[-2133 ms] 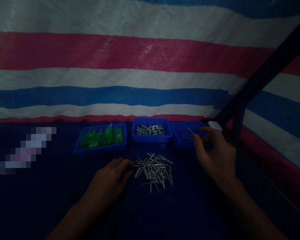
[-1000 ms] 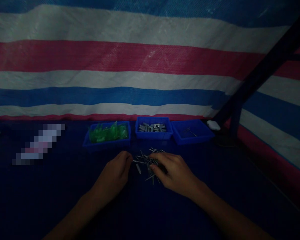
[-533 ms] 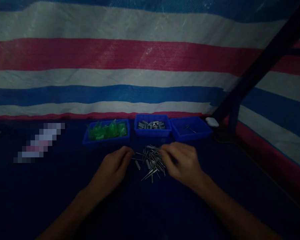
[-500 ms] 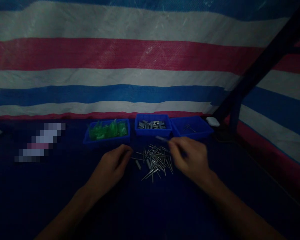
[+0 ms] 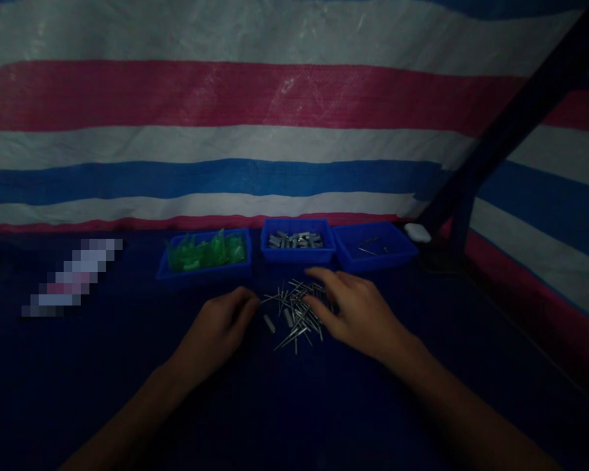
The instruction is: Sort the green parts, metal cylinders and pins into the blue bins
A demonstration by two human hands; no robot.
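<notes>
My left hand (image 5: 232, 322) is closed in a pinch at the left side of a pile. A thin metal pin (image 5: 269, 299) sticks out from its fingertips toward the pile. My right hand (image 5: 351, 307) hovers over the right side of the pile, thumb and forefinger apart, with nothing visible between them. The loose metal pins (image 5: 302, 320) lie criss-crossed on the dark blue table, partly hidden by the right hand. Two short grey cylinders lie there too: one cylinder (image 5: 269, 324) at the left edge, another cylinder (image 5: 288, 318) against the pins.
Behind the pile stand three blue trays: a left tray (image 5: 203, 273) with green plastic pieces, a middle tray (image 5: 298, 256) of short metal cylinders, a right tray (image 5: 397, 252) with a few thin pieces. A white case (image 5: 417, 232) sits beyond; a blue post (image 5: 471, 186) rises at right.
My right hand has opened and moved left over the pile; the small grey piece it held is no longer seen. My left hand stays pinched, its pin now tilted differently. The view shifted slightly.
</notes>
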